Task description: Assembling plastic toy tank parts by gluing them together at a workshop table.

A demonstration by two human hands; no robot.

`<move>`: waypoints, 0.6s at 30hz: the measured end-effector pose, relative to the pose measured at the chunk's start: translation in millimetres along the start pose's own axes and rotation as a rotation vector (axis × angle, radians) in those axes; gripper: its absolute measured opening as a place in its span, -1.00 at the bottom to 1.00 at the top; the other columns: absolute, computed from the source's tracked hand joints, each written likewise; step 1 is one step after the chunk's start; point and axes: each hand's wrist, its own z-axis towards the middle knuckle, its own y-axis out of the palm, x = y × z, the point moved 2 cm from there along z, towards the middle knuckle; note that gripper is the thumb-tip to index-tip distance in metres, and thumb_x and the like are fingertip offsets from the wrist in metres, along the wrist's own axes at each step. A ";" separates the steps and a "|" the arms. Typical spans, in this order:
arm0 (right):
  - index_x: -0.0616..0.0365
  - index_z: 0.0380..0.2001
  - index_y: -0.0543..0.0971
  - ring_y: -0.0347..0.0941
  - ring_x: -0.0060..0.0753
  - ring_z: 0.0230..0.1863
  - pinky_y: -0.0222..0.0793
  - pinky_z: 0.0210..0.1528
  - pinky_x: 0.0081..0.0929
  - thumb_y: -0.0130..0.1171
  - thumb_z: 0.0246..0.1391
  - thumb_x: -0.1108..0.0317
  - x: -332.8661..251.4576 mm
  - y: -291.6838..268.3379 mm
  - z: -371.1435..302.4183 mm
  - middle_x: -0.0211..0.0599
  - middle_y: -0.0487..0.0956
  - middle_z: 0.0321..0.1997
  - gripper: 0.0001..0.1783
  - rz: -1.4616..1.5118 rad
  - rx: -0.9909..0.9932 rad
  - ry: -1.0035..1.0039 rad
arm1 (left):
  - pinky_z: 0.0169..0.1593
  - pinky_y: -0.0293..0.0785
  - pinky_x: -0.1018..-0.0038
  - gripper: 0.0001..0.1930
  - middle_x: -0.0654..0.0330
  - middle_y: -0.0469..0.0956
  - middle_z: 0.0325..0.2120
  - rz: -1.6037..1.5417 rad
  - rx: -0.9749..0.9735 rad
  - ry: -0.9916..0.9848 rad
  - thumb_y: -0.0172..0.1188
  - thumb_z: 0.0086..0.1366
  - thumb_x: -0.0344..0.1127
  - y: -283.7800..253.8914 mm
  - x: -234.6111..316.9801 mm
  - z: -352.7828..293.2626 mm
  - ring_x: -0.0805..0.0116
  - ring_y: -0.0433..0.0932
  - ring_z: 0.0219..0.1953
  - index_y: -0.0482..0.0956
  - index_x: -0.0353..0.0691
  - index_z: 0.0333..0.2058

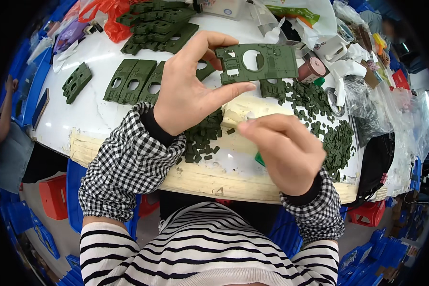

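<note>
My left hand [188, 90] grips a dark green plastic model tank hull [282, 62] by its left end, fingers behind and thumb along the lower edge. The hull is raised above the table, its flat side with a large round hole facing me. My right hand [288, 150] is closed in a pinch below the hull, apart from it. A small pale tip shows at its fingertips, too blurred to name. Beneath both hands lie a pile of small dark green plastic pieces [202, 136] and a pale yellowish block [243, 108].
Several similar hulls [133, 85] lie in a row at left, one apart [76, 82], more stacked [159, 26] at the back. Loose green pieces [336, 148] cover the right side, near a pink-lidded jar [312, 69], a tape roll [335, 102] and a black bag [377, 164]. Another person's arm [5, 112] is far left.
</note>
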 end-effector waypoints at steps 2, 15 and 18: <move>0.30 -0.19 0.67 0.60 -0.39 -0.33 0.51 -0.31 -0.60 0.30 -0.01 0.67 12.0 -21.1 4.1 -0.17 0.65 -0.29 -0.74 -0.011 0.148 0.129 | -0.04 0.41 0.51 -0.43 0.21 0.54 -0.12 -0.032 -0.035 -0.019 0.53 0.01 -0.39 2.0 -1.0 0.4 0.47 0.49 -0.13 0.49 -0.33 0.00; 0.33 -0.24 0.60 0.43 -0.56 -0.03 0.33 0.06 -0.54 0.26 0.16 0.49 47.7 -57.1 -3.9 -0.23 0.50 0.04 -0.86 0.702 0.228 0.612 | 0.03 0.52 0.52 -0.26 0.23 0.43 0.02 -0.464 -0.471 -0.268 0.56 -0.03 -0.45 11.3 10.7 -5.4 0.54 0.42 -0.14 0.38 -0.30 0.13; 0.33 -0.27 0.61 0.39 -0.51 0.05 0.26 0.14 -0.47 0.27 0.15 0.46 47.7 -52.1 -3.8 -0.23 0.50 0.05 -0.86 0.710 0.122 0.645 | 0.01 0.53 0.56 -0.23 0.24 0.44 0.03 -0.552 -0.514 -0.306 0.55 -0.01 -0.47 15.1 15.3 -5.9 0.57 0.42 -0.19 0.35 -0.31 0.18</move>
